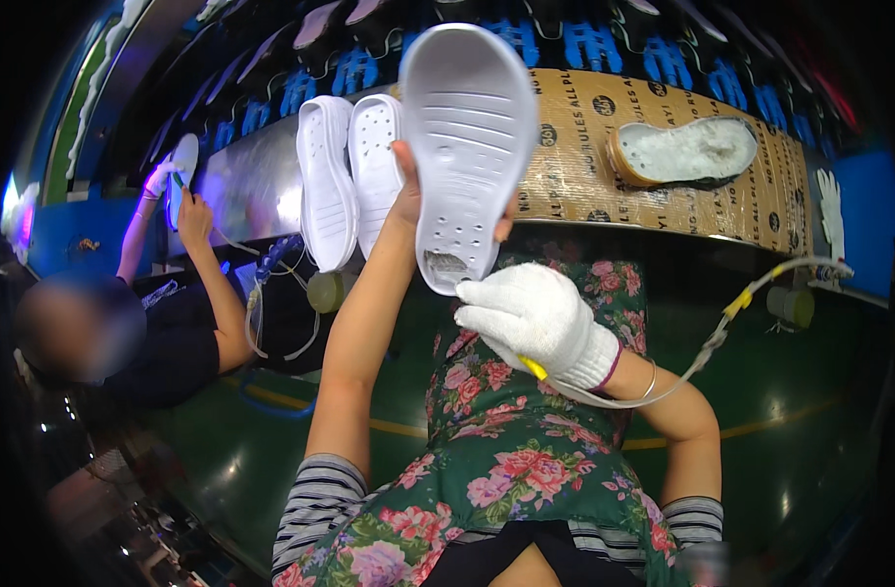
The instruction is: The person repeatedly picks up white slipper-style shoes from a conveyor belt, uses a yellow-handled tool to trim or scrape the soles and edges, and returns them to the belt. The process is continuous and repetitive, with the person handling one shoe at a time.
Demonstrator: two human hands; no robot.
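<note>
My bare left hand (405, 201) grips a white foam shoe sole (472, 127) by its edges and holds it up in front of me. The sole has raised ridges, small holes and a rough grey patch at its lower end. In a white knit glove, my right hand (531, 318) is closed at that lower end, its fingertips near the patch. A thin clear hose (697, 367) with yellow bands runs into this hand; its tip is hidden. Left of the held sole, two more white soles, a left one (325, 186) and a right one (374, 147), lie on the bench.
A worn, stained sole (692, 152) rests on printed brown cardboard (584, 191) covering the bench. White gloves (831, 210) hang at the far right. Blue clamps (589, 44) line the back. At left, a co-worker (174, 333) handles another sole (181, 161).
</note>
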